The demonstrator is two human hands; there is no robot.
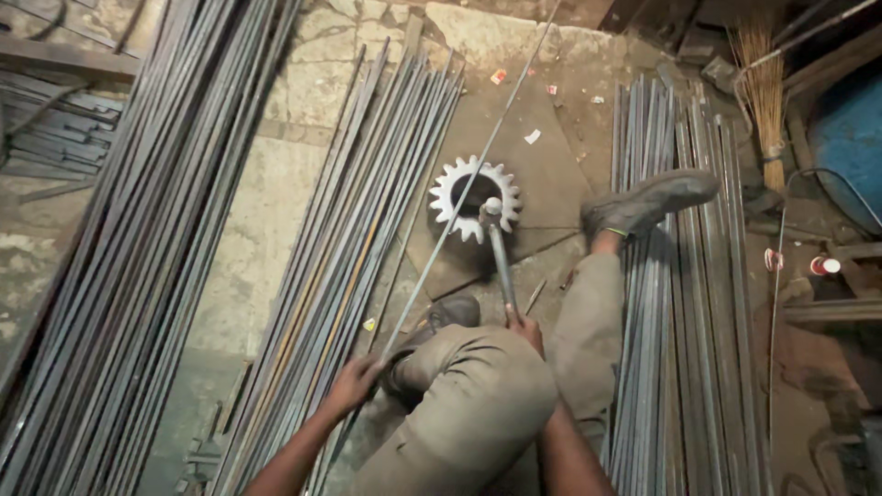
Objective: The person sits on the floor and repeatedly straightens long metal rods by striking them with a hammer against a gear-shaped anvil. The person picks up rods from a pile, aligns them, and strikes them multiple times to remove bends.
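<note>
My left hand (352, 384) grips a long thin steel rod (459, 197) near its lower end. The rod runs up and to the right and lies across a large toothed gear (452, 184) standing on the floor. My right hand (525, 328) holds the handle of a hammer (501, 262). The hammer's head rests at the gear's top, right beside the rod. I am seated on the floor with my knees bent. My left boot (441, 317) is under the rod and my right boot (648, 200) rests on a bundle of bars.
Bundles of long steel rods lie on the left (147, 248), in the middle (354, 230) and on the right (684, 303). A straw broom (764, 92) leans at the top right beside a blue drum (850, 138). The stone floor (266, 220) shows between the bundles.
</note>
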